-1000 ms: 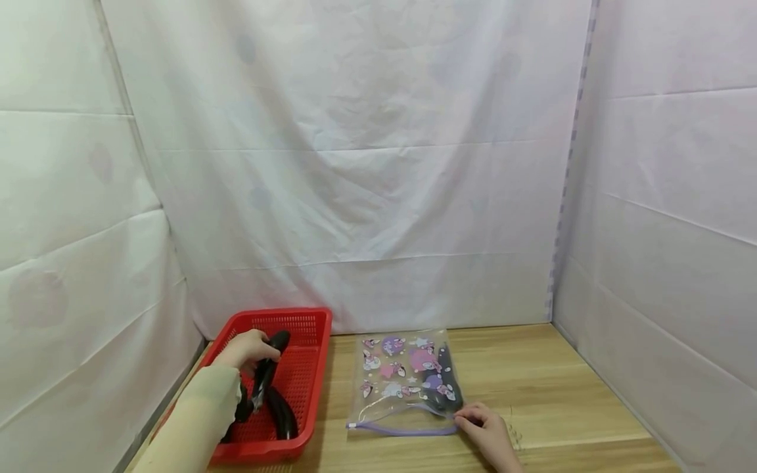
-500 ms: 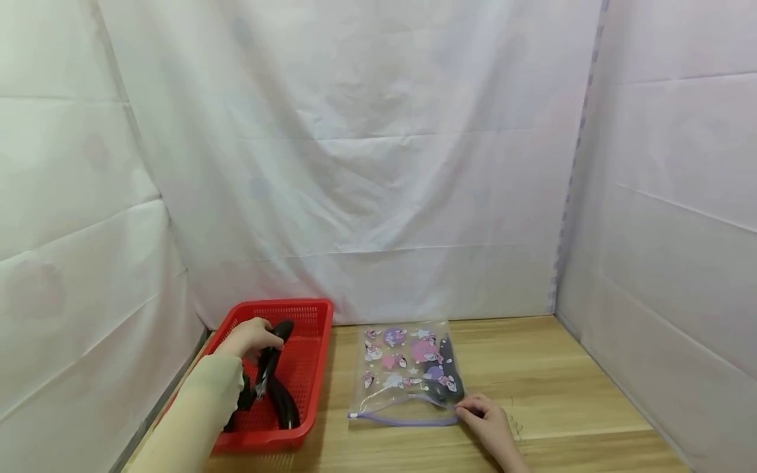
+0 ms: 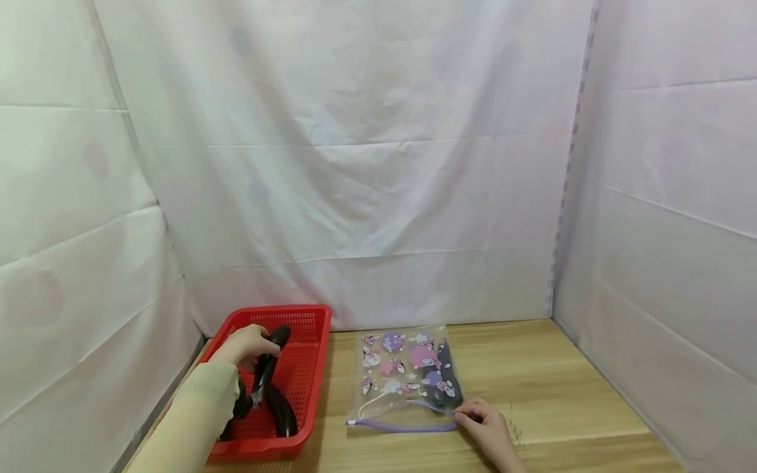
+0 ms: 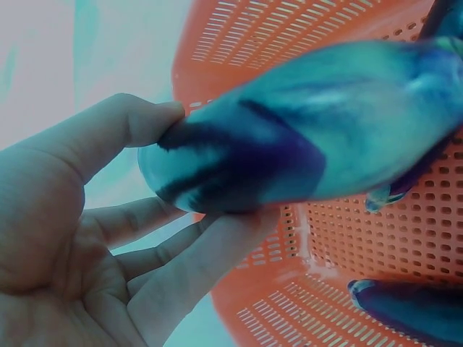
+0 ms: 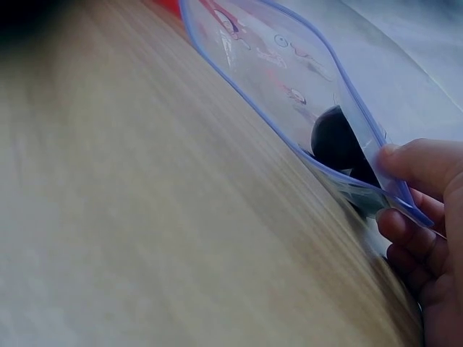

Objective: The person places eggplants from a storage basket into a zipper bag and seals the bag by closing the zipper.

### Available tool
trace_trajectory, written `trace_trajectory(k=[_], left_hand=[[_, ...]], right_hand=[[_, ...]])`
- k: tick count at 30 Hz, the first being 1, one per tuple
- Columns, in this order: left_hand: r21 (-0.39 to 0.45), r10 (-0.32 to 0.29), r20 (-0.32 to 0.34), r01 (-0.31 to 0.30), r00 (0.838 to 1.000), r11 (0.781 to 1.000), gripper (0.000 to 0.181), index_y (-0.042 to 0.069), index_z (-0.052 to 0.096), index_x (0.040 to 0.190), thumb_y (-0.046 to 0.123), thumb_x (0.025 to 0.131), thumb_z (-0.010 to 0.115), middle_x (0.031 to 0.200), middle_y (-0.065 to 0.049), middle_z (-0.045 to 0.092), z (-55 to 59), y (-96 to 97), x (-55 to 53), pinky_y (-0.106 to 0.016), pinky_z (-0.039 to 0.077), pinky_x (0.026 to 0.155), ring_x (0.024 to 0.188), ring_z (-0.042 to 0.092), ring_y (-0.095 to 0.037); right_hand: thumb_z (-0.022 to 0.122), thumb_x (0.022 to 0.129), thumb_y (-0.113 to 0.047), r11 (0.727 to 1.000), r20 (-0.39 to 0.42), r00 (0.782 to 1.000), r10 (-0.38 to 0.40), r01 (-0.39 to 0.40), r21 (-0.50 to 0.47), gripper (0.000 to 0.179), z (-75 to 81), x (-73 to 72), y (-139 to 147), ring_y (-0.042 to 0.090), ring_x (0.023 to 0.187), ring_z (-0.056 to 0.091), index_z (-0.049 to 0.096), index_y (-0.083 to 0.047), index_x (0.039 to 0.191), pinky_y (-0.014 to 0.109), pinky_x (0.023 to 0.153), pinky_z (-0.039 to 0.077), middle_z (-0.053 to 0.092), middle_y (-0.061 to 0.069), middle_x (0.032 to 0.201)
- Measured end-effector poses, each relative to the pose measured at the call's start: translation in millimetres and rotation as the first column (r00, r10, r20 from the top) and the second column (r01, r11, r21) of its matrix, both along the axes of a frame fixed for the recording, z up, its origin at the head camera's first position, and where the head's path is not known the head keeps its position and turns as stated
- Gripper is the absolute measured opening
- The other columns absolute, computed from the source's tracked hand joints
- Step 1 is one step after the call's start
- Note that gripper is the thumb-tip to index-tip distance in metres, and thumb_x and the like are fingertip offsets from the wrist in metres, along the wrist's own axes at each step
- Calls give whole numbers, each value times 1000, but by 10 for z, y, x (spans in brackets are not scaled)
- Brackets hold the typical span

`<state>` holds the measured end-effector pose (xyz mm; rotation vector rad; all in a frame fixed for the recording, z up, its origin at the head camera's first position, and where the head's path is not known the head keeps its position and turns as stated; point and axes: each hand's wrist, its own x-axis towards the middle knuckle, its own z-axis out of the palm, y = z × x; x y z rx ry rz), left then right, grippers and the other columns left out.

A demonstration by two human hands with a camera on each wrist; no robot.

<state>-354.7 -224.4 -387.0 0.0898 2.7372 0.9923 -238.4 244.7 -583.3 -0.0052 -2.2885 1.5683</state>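
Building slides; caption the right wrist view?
Right hand pinches the purple rim of an open zip bag, dark item inside.

In front of you, the worktop (image 3: 568, 381) is light brown, streaked with wood grain. Toward your left a red basket (image 3: 323, 358) stands on it. Right of that, just beside it without touching, you have a clear printed bag (image 3: 376, 394) lying with its lilac-edged mouth toward you. Thin dark marks (image 3: 513, 424) show on the surface, farther right.
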Motion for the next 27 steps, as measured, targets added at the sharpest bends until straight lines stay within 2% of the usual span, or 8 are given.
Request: trace_trajectory(k=[4,10,17,19,22,27], left_hand=[[-1,5,5,-5,1000,1000,55,-15,50,124,14,82,71,92,-20,61,-6,-2,-3,-42,57,60,69,63,-26],[4,8,7,-8,1000,1000,58,-16,48,126,15,83,72,98,-23,60,23,8,-1,-43,57,61,71,63,-27],[14,2,14,-2,1000,1000,62,-16,46,129,15,82,73,101,-25,60,66,53,-11,-42,57,61,73,64,-28],[20,0,18,0,1000,1000,61,-16,46,129,14,82,72,101,-24,60,81,73,1,-42,57,62,73,65,-28],[22,0,16,0,1000,1000,61,-16,46,129,14,82,72,100,-24,60,99,99,19,-42,57,61,73,64,-28],[6,-12,-5,12,1000,1000,60,-15,48,128,15,82,73,101,-23,60,94,114,26,-42,56,59,72,64,-27]], right_hand=[[79,77,-6,1000,-9,1000,-7,7,16,8,6,-4,-4,7,81,58,74,-12,76,21,76,45,66,-1,82],[78,77,-2,998,-16,999,-39,39,50,11,34,18,-32,5,80,58,74,-12,75,19,76,45,67,2,82],[77,77,2,997,-61,998,-13,17,77,7,357,201,-128,7,80,58,73,-4,77,20,74,44,66,7,80],[76,78,2,997,-41,999,-11,15,78,6,403,225,-133,7,81,58,73,-4,78,20,75,45,66,8,81],[76,78,1,996,-41,999,-12,16,92,6,364,202,-122,8,81,58,73,-4,79,21,75,45,66,8,81],[78,79,-4,998,3,1000,-26,25,56,6,136,75,-53,6,83,57,74,-8,78,21,77,45,67,7,83]])
